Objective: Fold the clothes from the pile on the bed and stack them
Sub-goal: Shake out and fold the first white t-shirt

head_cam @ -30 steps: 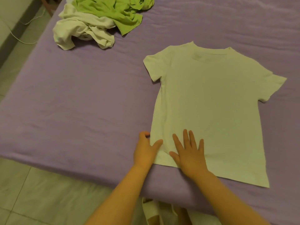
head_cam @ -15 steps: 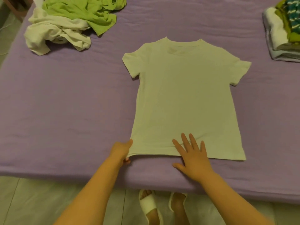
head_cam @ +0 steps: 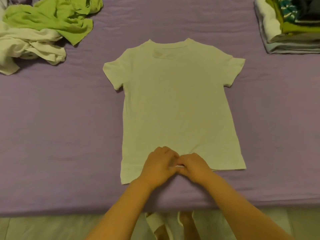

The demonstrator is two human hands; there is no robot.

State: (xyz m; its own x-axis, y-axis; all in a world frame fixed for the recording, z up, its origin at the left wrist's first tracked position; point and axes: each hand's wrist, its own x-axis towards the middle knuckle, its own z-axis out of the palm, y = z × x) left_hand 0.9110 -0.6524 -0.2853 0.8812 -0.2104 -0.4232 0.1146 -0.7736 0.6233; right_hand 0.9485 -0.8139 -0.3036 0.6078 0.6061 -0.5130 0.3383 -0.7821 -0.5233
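Note:
A pale cream T-shirt (head_cam: 174,101) lies spread flat on the purple bed (head_cam: 60,127), collar away from me, both short sleeves out. At the middle of its near hem my left hand (head_cam: 160,166) and my right hand (head_cam: 194,166) meet with curled fingers and pinch the fabric. A small white bit shows between them, perhaps a tag. The pile of unfolded clothes (head_cam: 39,28), green on top of white, sits at the far left. The stack of folded clothes (head_cam: 287,26) stands at the far right.
The bed's near edge runs just below my wrists, with a tiled floor (head_cam: 43,227) beyond it. My feet in pale sandals (head_cam: 155,226) show under the edge. Bare purple sheet lies on both sides of the shirt.
My left hand has left the shirt's left hem corner and come to the middle. My right hand, flat on the hem before, now has curled fingers. The view shifted right.

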